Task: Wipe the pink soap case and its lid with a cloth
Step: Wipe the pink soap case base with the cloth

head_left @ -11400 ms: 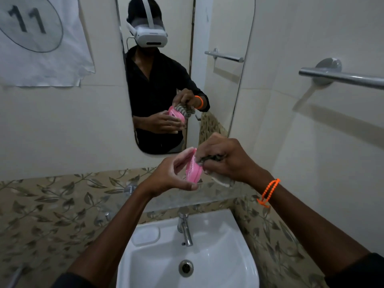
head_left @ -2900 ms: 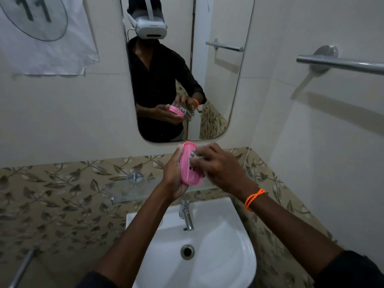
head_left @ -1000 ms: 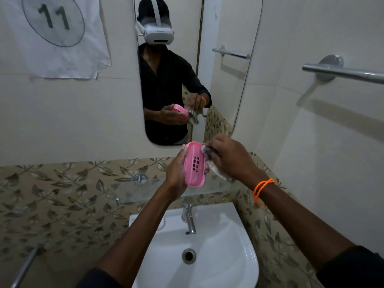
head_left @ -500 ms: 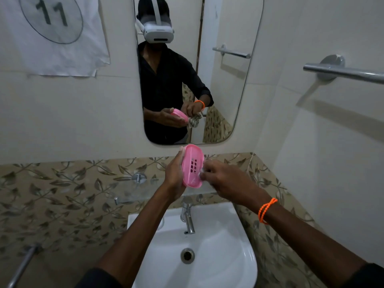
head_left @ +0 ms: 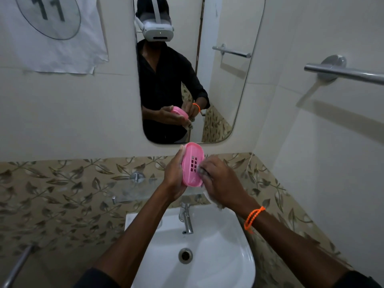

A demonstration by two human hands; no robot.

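1. The right hand is closed around a bunched cloth, fingertips pressed to the right edge of the soap case; only scraps of cloth show under the palm.
2. The left hand grips the case from behind and along its left rim, holding it above the sink, in front of the tap.
3. The case stands nearly upright, its long axis vertical and its slotted face turned toward the camera.
4. The case lies just left of the cloth hand, touching it, so wiping strokes would likely run up and down that long axis.
5. No separate lid can be made out.
6. A mirror hangs on the wall beyond.
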